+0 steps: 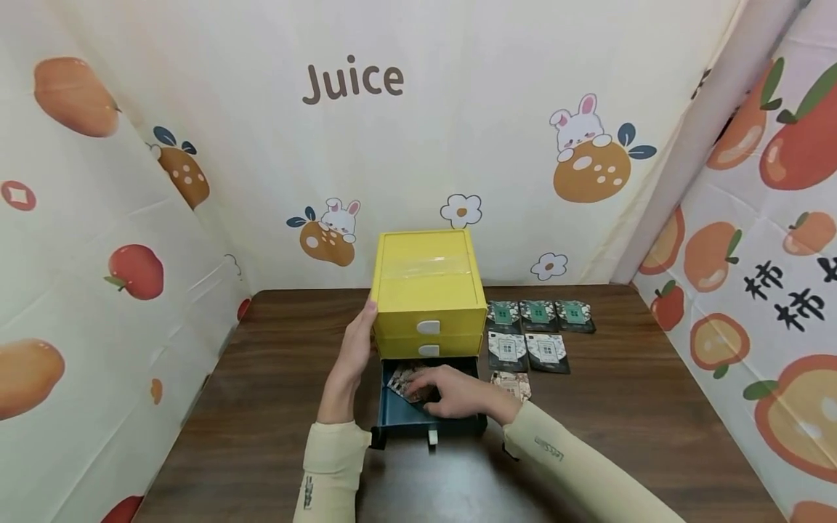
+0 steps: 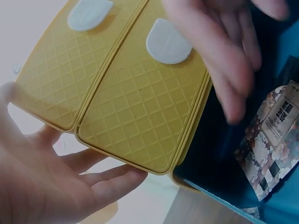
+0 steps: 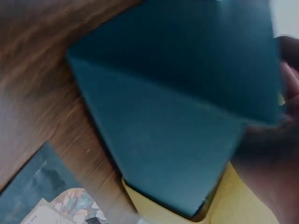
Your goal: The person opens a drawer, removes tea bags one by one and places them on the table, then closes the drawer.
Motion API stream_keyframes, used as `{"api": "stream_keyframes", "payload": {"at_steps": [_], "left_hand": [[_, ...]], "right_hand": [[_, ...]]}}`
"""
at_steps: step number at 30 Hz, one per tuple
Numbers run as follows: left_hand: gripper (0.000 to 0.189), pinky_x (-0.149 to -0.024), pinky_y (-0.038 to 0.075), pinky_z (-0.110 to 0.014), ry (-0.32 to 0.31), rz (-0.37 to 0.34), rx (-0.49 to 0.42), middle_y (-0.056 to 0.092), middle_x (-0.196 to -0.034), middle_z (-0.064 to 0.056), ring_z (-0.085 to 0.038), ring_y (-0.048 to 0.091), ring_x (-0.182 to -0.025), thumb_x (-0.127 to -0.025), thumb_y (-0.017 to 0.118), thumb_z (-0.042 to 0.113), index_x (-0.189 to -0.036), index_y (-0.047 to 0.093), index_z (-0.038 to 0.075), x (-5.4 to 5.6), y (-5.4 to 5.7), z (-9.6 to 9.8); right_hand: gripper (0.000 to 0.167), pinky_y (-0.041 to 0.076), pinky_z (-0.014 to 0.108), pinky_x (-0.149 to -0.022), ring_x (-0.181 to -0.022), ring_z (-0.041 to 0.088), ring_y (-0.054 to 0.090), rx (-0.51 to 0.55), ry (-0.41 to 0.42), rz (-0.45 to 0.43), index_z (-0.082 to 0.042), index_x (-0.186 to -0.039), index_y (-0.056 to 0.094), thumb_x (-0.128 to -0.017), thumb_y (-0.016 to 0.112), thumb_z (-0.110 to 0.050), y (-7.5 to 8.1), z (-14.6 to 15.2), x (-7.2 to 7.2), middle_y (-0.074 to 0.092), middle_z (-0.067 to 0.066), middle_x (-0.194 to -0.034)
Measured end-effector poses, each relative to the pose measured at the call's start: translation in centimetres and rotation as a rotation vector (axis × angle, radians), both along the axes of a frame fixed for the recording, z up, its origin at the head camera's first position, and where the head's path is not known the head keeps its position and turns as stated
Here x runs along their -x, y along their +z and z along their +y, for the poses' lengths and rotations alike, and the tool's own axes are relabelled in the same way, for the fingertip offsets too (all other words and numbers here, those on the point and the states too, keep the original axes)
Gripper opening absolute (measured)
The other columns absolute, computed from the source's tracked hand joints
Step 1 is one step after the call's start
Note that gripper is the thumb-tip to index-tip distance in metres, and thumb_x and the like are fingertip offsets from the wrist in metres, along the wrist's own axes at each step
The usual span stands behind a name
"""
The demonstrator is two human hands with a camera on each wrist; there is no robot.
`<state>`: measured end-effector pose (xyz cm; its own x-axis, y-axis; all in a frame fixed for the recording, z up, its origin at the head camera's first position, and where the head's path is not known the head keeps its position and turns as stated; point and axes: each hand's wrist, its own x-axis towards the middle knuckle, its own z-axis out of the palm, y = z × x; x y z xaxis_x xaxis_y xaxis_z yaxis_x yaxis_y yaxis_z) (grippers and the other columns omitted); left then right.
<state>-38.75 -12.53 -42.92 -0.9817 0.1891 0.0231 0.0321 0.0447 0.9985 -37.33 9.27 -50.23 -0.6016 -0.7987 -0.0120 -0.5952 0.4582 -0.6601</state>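
Note:
A yellow drawer box stands on the table, its lowest, dark teal drawer pulled out. My left hand rests against the box's left side; in the left wrist view its fingers lie extended along that side. Over the drawer is my right hand, fingers loosely bent and pointing down. Inside the drawer lies a flat packet with a floral print, partly covered by the right hand in the head view. The left wrist view shows the right fingers apart from this packet.
Right of the box, flat packets lie in rows: green-labelled ones at the back, white-labelled ones in the middle, a pinkish one in front, partly behind the right wrist. Printed curtains enclose the wooden table.

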Motion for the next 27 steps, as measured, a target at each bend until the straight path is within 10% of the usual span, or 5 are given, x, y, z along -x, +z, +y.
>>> {"api": "stream_keyframes", "payload": {"at_steps": [9, 19, 27], "left_hand": [[0.056, -0.091, 0.044, -0.058, 0.006, -0.009, -0.002, 0.051, -0.126, -0.017, -0.031, 0.053, -0.107, -0.105, 0.028, 0.048, -0.145, 0.044, 0.012, 0.6, -1.1, -0.2], [0.063, -0.084, 0.049, -0.051, 0.042, 0.024, 0.020, 0.053, -0.124, -0.012, -0.030, 0.054, -0.104, -0.098, 0.030, 0.064, -0.142, 0.049, 0.022, 1.5, -3.0, 0.3], [0.063, -0.084, 0.048, -0.053, 0.051, 0.038, 0.011, 0.054, -0.124, -0.012, -0.029, 0.054, -0.105, -0.099, 0.029, 0.062, -0.143, 0.048, 0.021, 1.5, -3.0, 0.2]], "right_hand": [[0.093, 0.041, 0.042, -0.096, -0.136, 0.024, 0.033, -0.316, -0.029, 0.042, -0.028, -0.154, 0.031, -0.077, 0.073, 0.003, -1.9, -0.5, 0.8, 0.019, 0.007, -0.159], [0.062, 0.044, 0.043, -0.097, -0.126, 0.024, 0.047, -0.536, -0.029, 0.698, -0.027, -0.144, 0.049, -0.087, 0.074, -0.024, -4.5, -1.2, 0.7, 0.048, 0.002, -0.141], [0.045, 0.041, 0.040, -0.100, -0.122, 0.020, 0.051, -0.506, -0.055, 0.667, -0.021, -0.137, 0.057, -0.093, 0.055, -0.033, -4.8, -1.7, 1.1, 0.053, 0.002, -0.136]]}}
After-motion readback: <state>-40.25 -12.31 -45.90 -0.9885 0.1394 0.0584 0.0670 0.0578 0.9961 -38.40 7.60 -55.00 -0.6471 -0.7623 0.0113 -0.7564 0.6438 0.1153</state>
